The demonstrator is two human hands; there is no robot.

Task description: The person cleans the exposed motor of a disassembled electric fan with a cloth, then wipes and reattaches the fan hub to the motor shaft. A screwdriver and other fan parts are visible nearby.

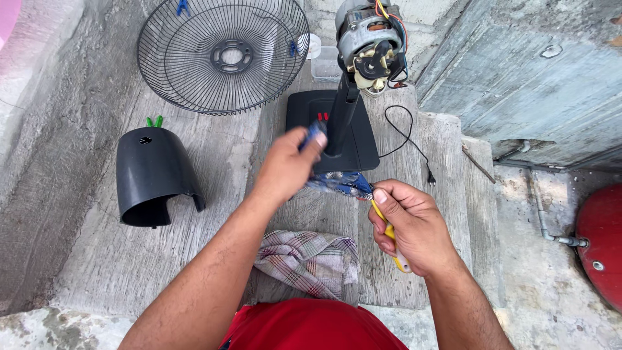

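Pinching a blue patterned rag [340, 183] between both hands, we hold it just in front of the fan stand's black base [350, 139]. Our left hand [285, 165] has its fingers pressed together on the rag's upper end, which is blurred, so its exact shape there cannot be told. Our right hand [414, 227] is curled tight around a yellow-handled tool [389, 236], the thumb pressing the rag's lower end against the tool's shaft; the tool's tip is hidden in the cloth.

Behind the rag, the black pole [343, 110] rises from the base to the bare fan motor [370, 39], with its coloured wires showing. A black power cord [408, 139] trails from the base to the right and ends in a plug on the concrete floor [84, 259]. Below our hands lies a crumpled checked cloth [308, 259]. To the left sit the black motor cover [153, 176], open end toward us, and, farther back, the round wire fan guard [223, 55], lying flat. A small clear plastic box [324, 65] stands just beside the guard. At the far right edge, a red rounded tank [602, 240] shows.
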